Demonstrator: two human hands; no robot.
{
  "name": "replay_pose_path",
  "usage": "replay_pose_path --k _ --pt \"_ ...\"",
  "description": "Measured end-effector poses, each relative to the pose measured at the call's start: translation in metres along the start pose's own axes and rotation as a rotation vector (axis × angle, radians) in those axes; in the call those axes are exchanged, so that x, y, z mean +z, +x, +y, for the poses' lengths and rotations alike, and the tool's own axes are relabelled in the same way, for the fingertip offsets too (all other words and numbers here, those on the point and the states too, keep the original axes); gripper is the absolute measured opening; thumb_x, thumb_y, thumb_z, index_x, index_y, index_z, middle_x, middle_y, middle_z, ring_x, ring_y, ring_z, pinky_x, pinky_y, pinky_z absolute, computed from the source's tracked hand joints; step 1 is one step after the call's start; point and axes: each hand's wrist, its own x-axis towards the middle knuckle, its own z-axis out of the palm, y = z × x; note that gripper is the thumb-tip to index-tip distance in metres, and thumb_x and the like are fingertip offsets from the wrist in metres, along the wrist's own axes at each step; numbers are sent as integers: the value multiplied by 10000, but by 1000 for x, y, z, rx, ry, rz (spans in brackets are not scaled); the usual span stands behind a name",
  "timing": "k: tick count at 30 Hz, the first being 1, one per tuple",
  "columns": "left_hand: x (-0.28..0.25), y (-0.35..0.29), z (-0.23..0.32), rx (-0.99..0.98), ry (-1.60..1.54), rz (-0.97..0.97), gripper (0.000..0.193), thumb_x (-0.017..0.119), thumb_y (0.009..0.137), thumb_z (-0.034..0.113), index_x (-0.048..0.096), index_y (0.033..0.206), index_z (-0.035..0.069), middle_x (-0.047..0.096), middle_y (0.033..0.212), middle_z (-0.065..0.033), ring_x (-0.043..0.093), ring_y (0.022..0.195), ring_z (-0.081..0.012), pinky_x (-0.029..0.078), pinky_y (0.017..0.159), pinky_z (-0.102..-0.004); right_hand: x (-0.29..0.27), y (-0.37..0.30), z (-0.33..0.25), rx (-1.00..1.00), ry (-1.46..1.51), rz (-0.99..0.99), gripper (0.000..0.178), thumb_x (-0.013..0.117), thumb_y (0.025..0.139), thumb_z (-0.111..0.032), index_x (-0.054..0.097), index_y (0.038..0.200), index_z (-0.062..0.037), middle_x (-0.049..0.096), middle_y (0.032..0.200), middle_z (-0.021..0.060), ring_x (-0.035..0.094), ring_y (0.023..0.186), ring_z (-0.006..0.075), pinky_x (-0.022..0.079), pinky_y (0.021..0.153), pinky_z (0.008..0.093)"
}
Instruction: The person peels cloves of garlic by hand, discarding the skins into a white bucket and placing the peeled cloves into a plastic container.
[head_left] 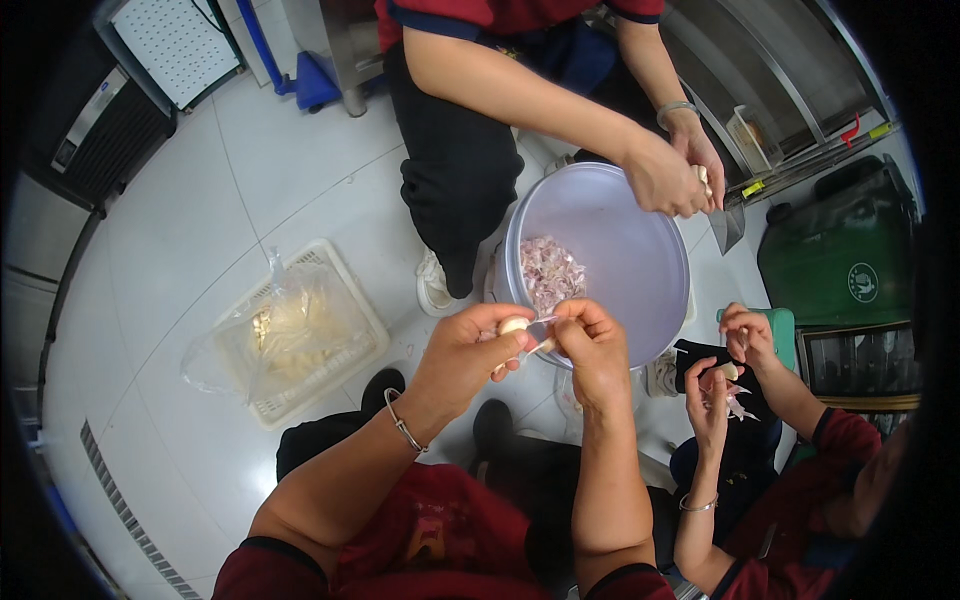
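My left hand [470,345] is closed around a pale garlic clove [513,325], held between thumb and fingers. Close beside it, my right hand [593,345] pinches a thin strip of garlic skin [542,345], which stretches between the two hands. Both hands are over the near rim of a large pale lilac tub [630,270]. Inside the tub, a heap of pinkish-white garlic skins [552,275] lies against its left side.
A white basket [373,335] on the tiled floor at left holds a clear bag of peeled garlic [305,320]. Across the tub, a co-worker's hands [670,175] hold garlic; another co-worker's hands [712,395] peel at right. A green bin [830,250] stands far right.
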Motion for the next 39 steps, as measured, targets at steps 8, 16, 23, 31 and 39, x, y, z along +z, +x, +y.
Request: replay_pose_path --k 8,16,23,31,39 --pt "-2 1 4 -143 -203 -30 272 545 902 89 555 1158 -2 611 890 -85 508 734 -95 422 616 -226 -39 23 13 -146 -534 272 169 608 875 -126 617 753 -10 531 629 -17 439 555 64 359 513 217" --pt "-2 4 -2 -83 -162 -3 129 560 908 106 507 1004 37 619 874 -101 507 665 -87 403 565 -209 -13 5 6 -320 -365 -3 131 714 766 -56 684 889 -23 568 764 -3 474 643 63 391 575 201" --pt "-8 5 -8 -37 -126 -17 125 564 906 98 551 997 13 623 844 -86 506 648 -76 360 518 -202 12 -4 -1 -426 -481 -48 61 671 804 -51 643 839 -10 569 746 -11 475 649 60 385 569 204" --pt "-8 3 -1 -127 -249 -96 179 559 905 90 575 1055 -5 616 862 -94 522 675 -90 355 515 -197 4 -1 12 6 114 -181 109 592 902 -148 597 887 -40 543 744 -43 428 641 30 350 582 171" --pt "-8 6 0 -145 -321 18 220 544 912 93 569 1097 -24 590 854 -84 483 658 -82 362 512 -192 13 -2 8 -10 69 -147 105 578 910 -139 589 891 -37 513 726 -53 408 638 16 339 573 172"
